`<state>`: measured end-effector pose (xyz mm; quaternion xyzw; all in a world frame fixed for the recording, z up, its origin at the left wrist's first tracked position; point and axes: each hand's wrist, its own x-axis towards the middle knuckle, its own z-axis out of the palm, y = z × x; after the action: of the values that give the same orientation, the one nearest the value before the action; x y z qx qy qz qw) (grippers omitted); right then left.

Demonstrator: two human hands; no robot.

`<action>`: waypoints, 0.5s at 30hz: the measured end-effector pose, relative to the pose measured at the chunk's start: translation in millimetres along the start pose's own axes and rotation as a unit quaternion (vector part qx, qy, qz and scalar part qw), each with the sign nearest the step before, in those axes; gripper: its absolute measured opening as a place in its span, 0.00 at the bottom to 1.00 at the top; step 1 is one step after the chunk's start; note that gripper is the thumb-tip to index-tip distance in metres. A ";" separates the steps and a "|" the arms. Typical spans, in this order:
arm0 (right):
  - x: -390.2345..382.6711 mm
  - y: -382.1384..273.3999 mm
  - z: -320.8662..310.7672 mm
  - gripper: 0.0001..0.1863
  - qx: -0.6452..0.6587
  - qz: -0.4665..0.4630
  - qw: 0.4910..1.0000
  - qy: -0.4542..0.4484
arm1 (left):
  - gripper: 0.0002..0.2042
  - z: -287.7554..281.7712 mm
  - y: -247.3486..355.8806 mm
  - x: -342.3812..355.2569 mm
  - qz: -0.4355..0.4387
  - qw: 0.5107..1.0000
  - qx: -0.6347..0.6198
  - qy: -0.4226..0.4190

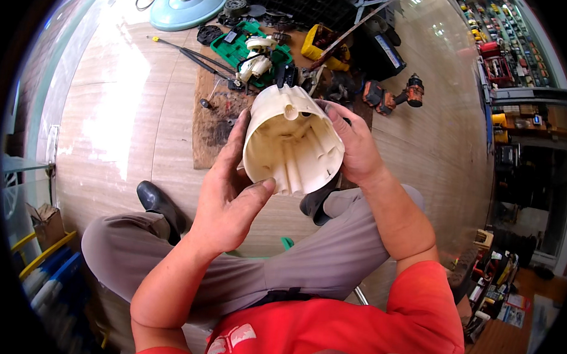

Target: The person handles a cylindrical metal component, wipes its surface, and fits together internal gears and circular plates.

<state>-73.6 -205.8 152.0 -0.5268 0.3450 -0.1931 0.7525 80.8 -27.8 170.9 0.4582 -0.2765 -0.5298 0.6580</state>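
Observation:
A hollow cream-white plastic housing (269,153) is held up in front of me, its wide mouth tipped toward me so the ribbed inside shows. My left hand (232,203) grips its left side, thumb over the lower rim and fingers along the outer wall. On the opposite side, my right hand (358,144) is wrapped round the upper right wall, its fingertips partly hidden behind the housing. Beyond it, on a worn wooden board (207,137), lie a white motor-like part (255,66) and a green plastic casing (228,49).
A cordless power tool (395,96) lies right of the board. Behind are a yellow container (319,44), a black box (378,55) and a light-blue round base (188,8). Long dark rods (197,58) lie at the far left. Shelves of small goods (507,41) line the right.

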 end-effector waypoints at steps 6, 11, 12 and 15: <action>-1.7 -0.3 -2.3 0.27 -0.069 -0.039 0.997 0.011 | 0.42 -0.3 -3.2 1.9 0.016 1.000 0.002 0.020; -2.0 -0.6 -1.8 0.27 -0.078 -0.039 0.996 0.007 | 0.41 -1.2 -6.9 3.7 0.015 1.000 -0.001 0.021; -2.6 -2.8 2.3 0.27 -0.065 -0.035 0.997 0.009 | 0.41 -2.8 -8.4 3.8 0.008 1.000 -0.009 0.018; -2.0 1.0 -1.1 0.27 -0.049 -0.003 0.999 0.023 | 0.39 -1.8 -7.6 3.2 -0.017 0.999 -0.037 0.025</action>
<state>-75.9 -204.8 151.5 -0.5595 0.3695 -0.1897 0.7172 79.8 -30.5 162.9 0.4516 -0.2325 -0.5394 0.6716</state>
